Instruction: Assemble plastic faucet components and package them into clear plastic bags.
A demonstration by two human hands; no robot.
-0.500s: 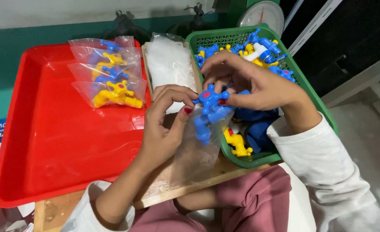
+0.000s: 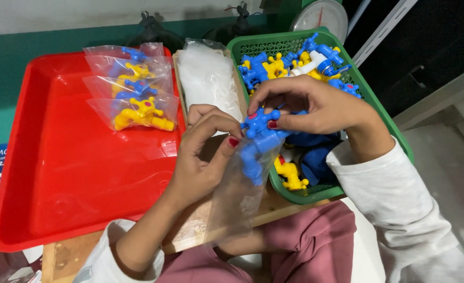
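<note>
Here the right hand (image 2: 305,102) pinches a blue plastic tap (image 2: 259,137) half inside a clear bag (image 2: 240,191), whose mouth the left hand (image 2: 205,152) grips (only 2 fingertips show). A loose hold could let the bag slip and the tap snag its edge.

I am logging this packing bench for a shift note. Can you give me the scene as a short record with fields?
left hand: holds a clear plastic bag open at its mouth
right hand: pushes a blue plastic tap into that bag
green basket: loose blue and yellow taps
red tray: four bagged taps at its far right
between tray and basket: stack of empty bags
</note>
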